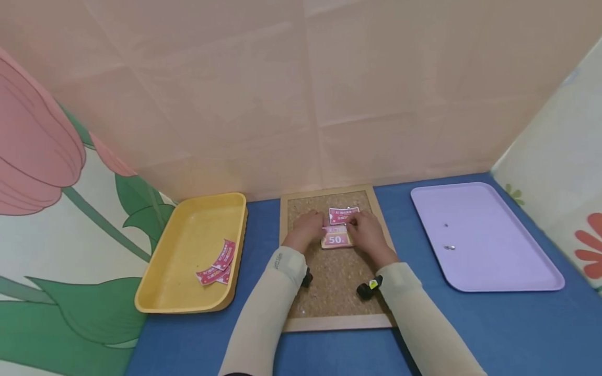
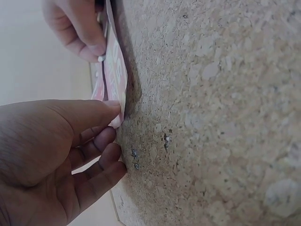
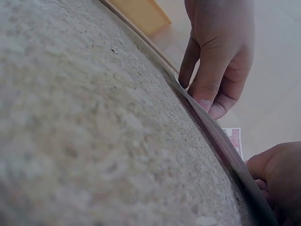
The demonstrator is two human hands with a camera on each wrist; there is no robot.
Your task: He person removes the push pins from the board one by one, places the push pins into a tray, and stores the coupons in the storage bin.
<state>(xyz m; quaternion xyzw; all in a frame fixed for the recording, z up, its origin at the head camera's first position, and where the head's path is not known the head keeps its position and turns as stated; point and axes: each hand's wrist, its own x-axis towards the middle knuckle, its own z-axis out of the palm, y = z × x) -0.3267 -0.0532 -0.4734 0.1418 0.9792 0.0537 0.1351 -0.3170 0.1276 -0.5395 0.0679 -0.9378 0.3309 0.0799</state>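
Observation:
A pink paper coupon [image 1: 336, 240] marked 50 lies against the framed corkboard [image 1: 329, 284], its near edge lifted off the cork. My left hand [image 1: 308, 230] pinches the coupon's left end between thumb and fingertips, as the left wrist view [image 2: 66, 146] shows for this hand. At the coupon's upper right, my right hand [image 1: 368, 233] has its fingers curled, pinching what looks like a small silver pushpin [image 2: 100, 59]. Directly above is a second red coupon [image 1: 342, 214] on the board. In the right wrist view the right hand's fingertips are partly hidden behind the paper.
On the left stands a yellow tray [image 1: 188, 245] with several red coupons [image 1: 224, 254] inside. A lilac tray [image 1: 498, 235] on the right bears a few small silver pins [image 1: 450, 247]. Blue cloth [image 1: 338, 352] covers the table, and a draped wall [image 1: 282, 104] rises behind the board.

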